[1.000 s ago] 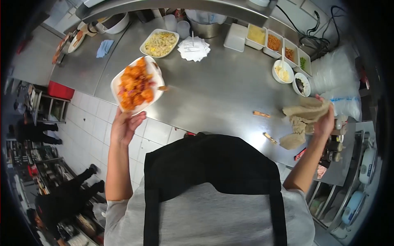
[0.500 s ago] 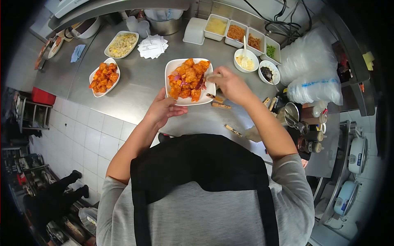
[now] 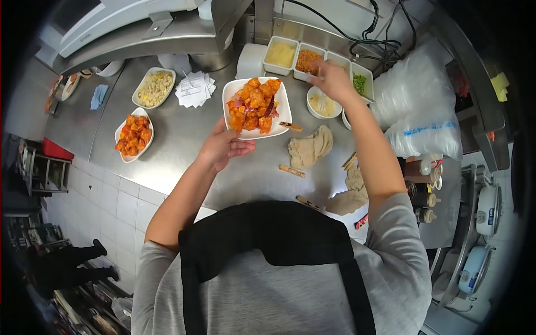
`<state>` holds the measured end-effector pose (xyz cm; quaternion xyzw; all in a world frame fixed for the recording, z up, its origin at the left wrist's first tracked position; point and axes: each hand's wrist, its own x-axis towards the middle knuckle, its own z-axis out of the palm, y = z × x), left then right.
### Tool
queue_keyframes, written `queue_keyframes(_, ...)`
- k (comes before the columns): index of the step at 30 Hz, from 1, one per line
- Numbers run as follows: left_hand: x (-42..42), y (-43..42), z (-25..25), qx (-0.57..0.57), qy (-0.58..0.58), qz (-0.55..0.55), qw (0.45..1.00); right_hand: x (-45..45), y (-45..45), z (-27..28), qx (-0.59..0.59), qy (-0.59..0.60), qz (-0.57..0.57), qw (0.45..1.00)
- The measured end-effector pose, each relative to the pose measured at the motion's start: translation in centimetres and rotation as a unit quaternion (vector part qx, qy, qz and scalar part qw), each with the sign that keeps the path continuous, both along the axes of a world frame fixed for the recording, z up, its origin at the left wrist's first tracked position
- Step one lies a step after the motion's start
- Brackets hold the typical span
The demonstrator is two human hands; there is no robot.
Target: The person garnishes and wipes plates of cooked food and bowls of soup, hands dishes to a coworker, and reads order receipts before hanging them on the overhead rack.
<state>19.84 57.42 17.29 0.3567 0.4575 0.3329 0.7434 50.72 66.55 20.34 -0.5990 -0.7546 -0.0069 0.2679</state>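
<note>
My left hand (image 3: 222, 146) grips the lower left rim of a square white plate (image 3: 280, 127), thumb on the edge and fingers beneath. Orange, sauce-coated fried pieces (image 3: 254, 103) with bits of red onion and dried chili are heaped on it. My right hand (image 3: 333, 81) is over the topping tubs at the back, its thumb and fingers apart, covering much of one tub. Beside it is a tub of brown crumbly topping (image 3: 309, 60); a white bowl (image 3: 323, 106) with pale contents stands just below. A crumpled beige cloth (image 3: 310, 147) lies right of the plate.
Another bowl of orange pieces (image 3: 134, 135) and a dish of pale, yellowish food (image 3: 154, 88) stand left, near paper slips (image 3: 194, 89). Marked wooden clothespins (image 3: 292, 171) lie on the steel counter. Plastic bags (image 3: 421, 131) and sauce bottles (image 3: 425, 200) line the right.
My right hand has left the plate's right edge and moved up and right to the tubs. The beige cloth now lies on the counter. My left hand keeps holding the plate.
</note>
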Motion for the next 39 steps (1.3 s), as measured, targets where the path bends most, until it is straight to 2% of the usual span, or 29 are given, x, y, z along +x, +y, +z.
queue_keyframes(3,1.1,2.0,-0.1,0.005,0.001,0.006,1.0,-1.0,3.6,-2.1,-0.1,-0.139,-0.016,0.985)
queue_keyframes(4,1.3,2.6,-0.1,0.008,-0.002,0.007,1.0,-0.2,6.0,-3.5,-0.107,-0.153,-0.029,0.982)
queue_keyframes(7,2.1,4.3,0.5,0.013,-0.007,0.006,1.0,2.3,9.0,-2.2,-0.043,-0.068,-0.018,0.997)
queue_keyframes(9,2.4,5.3,0.6,0.015,-0.011,0.003,1.0,5.0,10.5,-1.7,-0.145,0.077,-0.083,0.983)
queue_keyframes(11,2.7,6.4,0.6,0.024,-0.016,0.001,1.0,7.0,10.9,-0.5,-0.245,0.236,-0.129,0.931)
queue_keyframes(15,3.7,8.0,1.0,0.036,-0.018,0.001,0.999,8.1,10.0,-0.6,-0.091,0.086,-0.17,0.977)
queue_keyframes(17,4.2,8.8,1.0,0.032,-0.021,-0.001,0.999,7.1,9.5,-2.7,-0.009,0.014,-0.154,0.988)
queue_keyframes(18,4.5,9.1,0.9,0.03,-0.023,-0.001,0.999,5.8,9.4,-3.8,0.007,0.013,-0.193,0.981)
queue_keyframes(21,5.2,9.6,1.0,0.03,-0.025,0.005,0.999,5.0,9.3,-5.0,-0.001,0.134,-0.205,0.97)
queue_keyframes(22,5.4,9.6,1.2,0.031,-0.022,0.01,0.999,5.3,9.3,-4.9,-0.056,0.237,-0.213,0.946)
queue_keyframes(24,5.6,9.9,1.3,0.021,-0.011,0.012,1.0,6.7,9.2,-4.5,-0.169,0.432,-0.226,0.857)
queue_keyframes(28,5.7,10.3,1.1,0.02,-0.01,0.014,1.0,9.0,8.0,-2.7,-0.167,0.525,-0.182,0.815)
queue_keyframes(31,5.9,10.7,0.8,0.021,-0.011,0.01,1.0,9.1,7.0,-0.2,-0.097,0.548,-0.107,0.824)
queue_keyframes(36,6.5,10.6,0.9,0.025,-0.014,-0.004,1.0,2.5,2.4,5.5,0.054,0.463,0.004,0.885)
queue_keyframes(38,6.9,10.6,0.8,0.019,-0.022,-0.012,1.0,0.5,1.2,5.6,0.151,0.279,0.024,0.948)
queue_keyframes(39,7.0,10.5,0.9,0.018,-0.022,-0.011,1.0,-0.3,0.6,5.8,0.201,0.18,0.035,0.962)
